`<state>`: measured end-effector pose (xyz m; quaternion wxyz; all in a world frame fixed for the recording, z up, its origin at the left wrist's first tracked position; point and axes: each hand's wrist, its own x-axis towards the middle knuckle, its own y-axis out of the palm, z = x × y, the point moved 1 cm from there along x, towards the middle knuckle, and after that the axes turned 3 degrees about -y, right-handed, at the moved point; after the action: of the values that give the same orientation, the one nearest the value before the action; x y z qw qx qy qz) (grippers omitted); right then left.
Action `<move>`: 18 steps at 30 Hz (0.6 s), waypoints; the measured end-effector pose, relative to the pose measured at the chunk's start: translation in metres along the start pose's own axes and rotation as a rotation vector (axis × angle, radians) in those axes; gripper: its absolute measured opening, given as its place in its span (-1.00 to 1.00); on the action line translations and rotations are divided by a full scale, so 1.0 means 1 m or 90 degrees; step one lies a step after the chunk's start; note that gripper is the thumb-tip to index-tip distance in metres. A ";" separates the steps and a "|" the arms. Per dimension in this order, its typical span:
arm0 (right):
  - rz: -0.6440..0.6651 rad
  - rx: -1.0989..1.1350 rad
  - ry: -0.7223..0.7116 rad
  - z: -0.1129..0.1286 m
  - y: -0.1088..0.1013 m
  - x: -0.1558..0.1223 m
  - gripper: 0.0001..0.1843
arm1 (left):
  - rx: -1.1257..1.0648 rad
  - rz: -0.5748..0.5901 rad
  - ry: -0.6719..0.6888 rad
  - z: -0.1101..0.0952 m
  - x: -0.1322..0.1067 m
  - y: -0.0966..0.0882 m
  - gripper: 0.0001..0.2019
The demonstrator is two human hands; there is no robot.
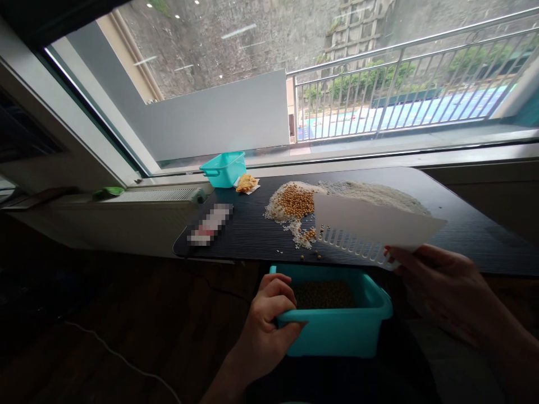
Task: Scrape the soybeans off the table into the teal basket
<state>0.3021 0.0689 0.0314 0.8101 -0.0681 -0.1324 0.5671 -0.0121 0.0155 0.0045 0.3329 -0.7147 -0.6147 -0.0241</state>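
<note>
My left hand (272, 317) grips the near-left rim of a teal plastic bin (337, 336), fingers inside and thumb outside. The bin sits below the table's front edge with small brownish grains (324, 294) in it. My right hand (442, 280) pinches a white sheet (370, 221) with a row of slots along its lower edge, held tilted over the table. Left of the sheet lies a heap of yellow beans (297, 201) on white rice (275, 206). More rice-like white grains (387, 196) spread behind the sheet, which hides part of them.
The dark table (248, 235) stands against a large window. At its back left are a smaller teal basket (227, 169) and a crumpled yellowish thing (247, 183) on white paper. A blurred-out phone-like slab (210, 224) lies at the left. Beyond it is a radiator (162, 194).
</note>
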 end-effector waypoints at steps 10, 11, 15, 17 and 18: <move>0.069 0.057 0.053 -0.002 -0.003 -0.008 -0.41 | 0.000 -0.005 0.013 0.001 0.000 0.000 -0.78; 0.077 0.056 0.051 -0.002 -0.003 -0.008 -0.40 | -0.001 -0.009 0.016 0.001 0.000 0.000 -0.78; 0.101 0.058 0.045 -0.001 -0.002 -0.007 -0.39 | -0.001 -0.008 0.015 0.000 0.000 -0.001 -0.77; 0.087 0.055 0.028 0.001 0.003 -0.002 -0.36 | 0.001 -0.005 0.015 0.000 0.001 -0.001 -0.77; 0.080 0.051 0.015 0.002 0.007 0.001 -0.35 | 0.001 -0.005 0.016 0.000 0.001 -0.001 -0.77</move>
<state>0.2953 0.0726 0.0316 0.7766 -0.0502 -0.0956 0.6207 -0.0126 0.0161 0.0053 0.3411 -0.7117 -0.6132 -0.0337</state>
